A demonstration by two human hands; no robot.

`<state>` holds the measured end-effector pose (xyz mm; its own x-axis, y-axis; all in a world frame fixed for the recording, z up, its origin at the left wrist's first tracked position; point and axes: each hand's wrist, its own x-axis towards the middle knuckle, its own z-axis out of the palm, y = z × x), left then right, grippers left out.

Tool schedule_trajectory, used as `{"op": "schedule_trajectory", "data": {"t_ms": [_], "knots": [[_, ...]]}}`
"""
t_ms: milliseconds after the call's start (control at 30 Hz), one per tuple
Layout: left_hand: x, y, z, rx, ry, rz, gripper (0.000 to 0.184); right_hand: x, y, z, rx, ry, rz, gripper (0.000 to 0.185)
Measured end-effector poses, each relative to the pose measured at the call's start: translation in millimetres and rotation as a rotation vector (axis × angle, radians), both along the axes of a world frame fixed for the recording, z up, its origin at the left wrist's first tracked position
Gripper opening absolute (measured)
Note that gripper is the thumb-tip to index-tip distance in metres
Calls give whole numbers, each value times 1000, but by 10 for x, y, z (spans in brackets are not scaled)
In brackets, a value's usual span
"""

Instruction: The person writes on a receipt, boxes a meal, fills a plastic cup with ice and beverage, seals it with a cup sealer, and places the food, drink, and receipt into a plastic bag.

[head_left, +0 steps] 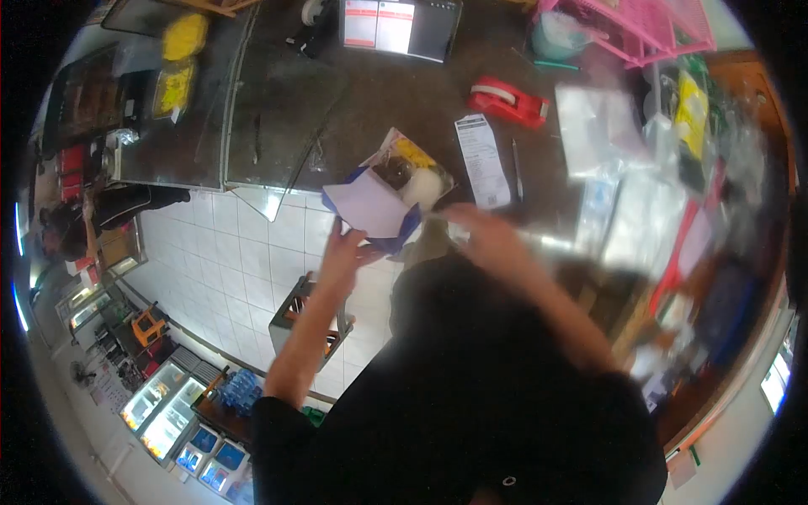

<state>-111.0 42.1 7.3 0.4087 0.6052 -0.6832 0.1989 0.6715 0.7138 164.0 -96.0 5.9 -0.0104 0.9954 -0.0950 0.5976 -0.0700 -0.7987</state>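
An open paper food box [370,204], blue outside and white inside, tilts at the counter's front edge. Its lid flap hangs toward me. Inside the box I see a white mound that looks like rice [423,187], something brown and something yellow. My left hand [343,252] grips the lid flap from below, thumb and fingers around its lower left edge. Close to the box's right corner is my right hand [484,238], blurred by motion. Whether its fingers touch the box or hold anything is not clear.
On the dark counter [295,93] lie a receipt [483,160], a pen [518,168], a red tape dispenser [509,103] and clear plastic bags [598,126]. A lit screen [396,29] and a pink basket [640,29] stand behind. A stool [307,324] is at left; another person [101,206] is farther left.
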Motion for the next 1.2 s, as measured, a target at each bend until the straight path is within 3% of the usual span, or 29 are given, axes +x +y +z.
{"op": "schedule_trajectory", "data": {"t_ms": [133, 167, 267, 300, 400, 433, 500, 533, 567, 600, 667, 767, 900, 1000, 1067, 1133, 1200], "knots": [[308, -467, 62, 35, 42, 81, 69, -324, 334, 58, -40, 7, 294, 47], [260, -596, -132, 100, 40, -13, 66, -364, 270, -106, -23, -37, 256, 43], [377, -690, 208, 348, 447, -438, 62, -231, 125, -281, -10, -151, 265, 36], [333, -731, 234, 534, 527, -536, 65, -168, 68, -306, -13, -217, 310, 35], [420, -621, 244, 444, 438, 409, 63, -105, -70, -402, -135, -92, 206, 32], [248, -412, 63, 913, 556, 303, 53, -89, -75, -401, -172, -50, 168, 32], [180, 160, 288, 1176, 438, -208, 44, -88, -73, -328, -81, -120, 225, 36], [363, 369, 399, 1083, 359, -397, 44, -122, -100, -402, -84, -124, 223, 36], [469, 551, 351, 1200, 380, -722, 46, -168, -130, -536, -121, -102, 200, 32], [597, 637, 237, 1205, 375, -715, 46, -171, -111, -520, -136, -94, 190, 31], [782, 643, -40, 1371, 699, -1136, 45, -141, -26, -293, -69, -197, 285, 26], [713, 552, -326, 1420, 772, -1213, 46, -130, -17, -222, 39, -333, 374, 23], [721, 490, -57, 1281, 806, -1308, 41, -137, -70, -146, 61, -320, 293, 20], [678, 492, 77, 1250, 562, -1284, 31, -110, -78, -191, 109, -339, 302, 18], [485, 611, -2, 1082, 198, -1425, 25, -85, -87, -192, 32, -271, 241, 19], [373, 818, 142, 990, 206, -1412, 30, -39, -76, -183, -41, -203, 194, 21], [245, 974, 213, 902, 212, -1399, 35, 48, -50, -153, 38, -7, -7, 33]]}}
